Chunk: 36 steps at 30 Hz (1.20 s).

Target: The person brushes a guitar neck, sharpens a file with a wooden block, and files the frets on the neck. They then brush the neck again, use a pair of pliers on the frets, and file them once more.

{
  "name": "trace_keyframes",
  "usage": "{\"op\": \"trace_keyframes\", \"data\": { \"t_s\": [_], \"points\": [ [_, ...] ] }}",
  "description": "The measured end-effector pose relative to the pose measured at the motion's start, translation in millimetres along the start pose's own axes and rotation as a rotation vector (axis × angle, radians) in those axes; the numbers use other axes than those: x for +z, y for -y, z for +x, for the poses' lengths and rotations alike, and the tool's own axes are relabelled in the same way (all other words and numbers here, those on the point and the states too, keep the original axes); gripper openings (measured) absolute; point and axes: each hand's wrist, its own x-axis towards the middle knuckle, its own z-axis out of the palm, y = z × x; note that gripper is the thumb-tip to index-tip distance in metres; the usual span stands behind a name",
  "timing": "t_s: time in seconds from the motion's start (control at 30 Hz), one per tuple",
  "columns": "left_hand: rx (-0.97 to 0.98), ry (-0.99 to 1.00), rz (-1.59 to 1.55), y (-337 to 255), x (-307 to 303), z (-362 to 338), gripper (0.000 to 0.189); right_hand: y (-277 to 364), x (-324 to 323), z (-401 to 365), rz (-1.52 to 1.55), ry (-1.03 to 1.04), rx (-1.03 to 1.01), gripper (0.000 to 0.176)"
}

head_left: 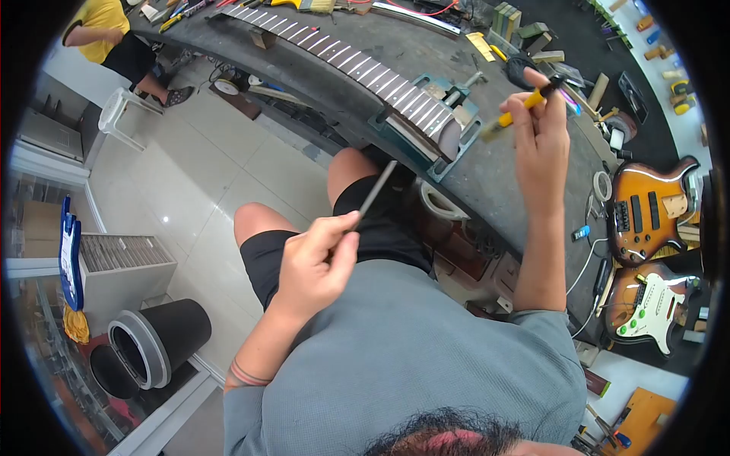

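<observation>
My left hand pinches one end of a thin grey metal strip, which points up and to the right over my lap. In my right hand, raised above the bench, is a yellow-handled brush with a dark end; its bristles point down to the left. Between the two hands and farther off lies a guitar neck with bright frets, its near end at a green vise. Neither hand touches the neck.
The dark workbench curves around me. Two sunburst guitar bodies are at the right. Another person sits at the upper left, near a white stool. A black bin stands at the lower left.
</observation>
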Motion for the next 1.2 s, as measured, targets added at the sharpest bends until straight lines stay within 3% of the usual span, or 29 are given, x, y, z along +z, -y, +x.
{"op": "trace_keyframes", "data": {
  "t_s": [0.07, 0.1, 0.17, 0.27, 0.4, 0.57, 0.67, 0.77, 1.0, 1.2],
  "points": [
    [-0.24, -0.032, -0.213, 6, -8, -15, 0.025, -9, -20, 7, -0.523, 0.078, 0.114, 0.04],
    [-0.349, -0.062, -0.308, 4, -10, -14, 0.023, -22, -21, 8, -0.598, 0.143, 0.103, 0.041],
    [-0.379, -0.102, -0.499, 15, -8, -8, 0.023, -59, -13, 7, -0.746, 0.274, 0.083, 0.044],
    [-0.357, -0.052, -0.417, 21, -5, 9, 0.023, -119, 7, 8, -0.868, 0.371, 0.085, 0.045],
    [-0.237, 0.036, -0.178, 28, 9, 42, 0.025, -135, 27, 4, -0.696, 0.046, -0.109, 0.03],
    [-0.051, 0.184, 0.017, 26, 35, 85, 0.035, -47, 34, -15, -0.144, 0.064, -0.084, 0.018],
    [0.165, 0.214, 0.156, 30, 51, 102, 0.047, -46, 41, -31, -0.065, 0.135, -0.28, 0.025],
    [0.196, 0.257, 0.193, 32, 58, 107, 0.05, -58, 49, -41, -0.061, 0.172, -0.4, 0.033],
    [0.187, 0.325, 0.241, 35, 62, 103, 0.06, -74, 51, -51, 0.01, 0.246, -0.397, 0.062],
    [0.209, 0.317, 0.275, 34, 55, 98, 0.064, -71, 51, -47, -0.01, 0.288, -0.375, 0.066]
  ]
}}
